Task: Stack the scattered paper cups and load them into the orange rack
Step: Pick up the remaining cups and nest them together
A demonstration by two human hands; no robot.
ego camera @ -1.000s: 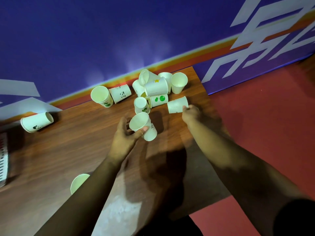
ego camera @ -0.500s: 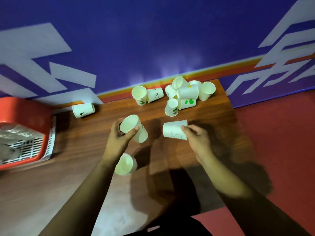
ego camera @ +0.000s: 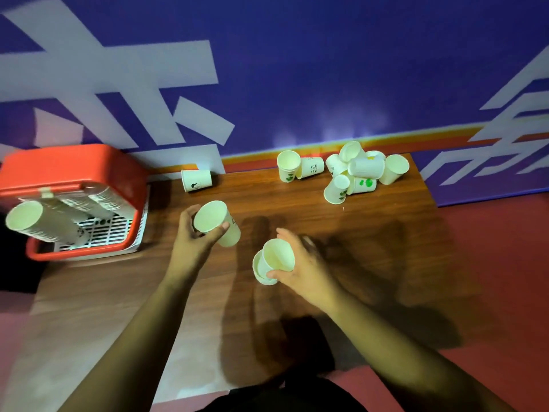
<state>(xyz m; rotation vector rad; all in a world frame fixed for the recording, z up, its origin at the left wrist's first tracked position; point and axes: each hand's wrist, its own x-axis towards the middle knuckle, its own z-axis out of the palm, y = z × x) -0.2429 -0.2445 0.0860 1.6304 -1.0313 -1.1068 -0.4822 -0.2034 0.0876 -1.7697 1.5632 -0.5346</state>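
Paper cup [ego camera: 215,223] gripped in the left hand [ego camera: 193,242]; the right hand [ego camera: 306,269] holds another cup [ego camera: 279,254] — a third cup [ego camera: 259,272] just beneath it.

Rack [ego camera: 74,171] left on table [ego camera: 297,209] (cups [ego camera: 361,169] heaped right).

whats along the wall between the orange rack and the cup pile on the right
Head view: a lone paper cup on its side, then two cups together, nearer the cup pile.

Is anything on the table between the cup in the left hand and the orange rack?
Nothing visible: bare table lies between that cup and the rack; the lone cup lies farther back.
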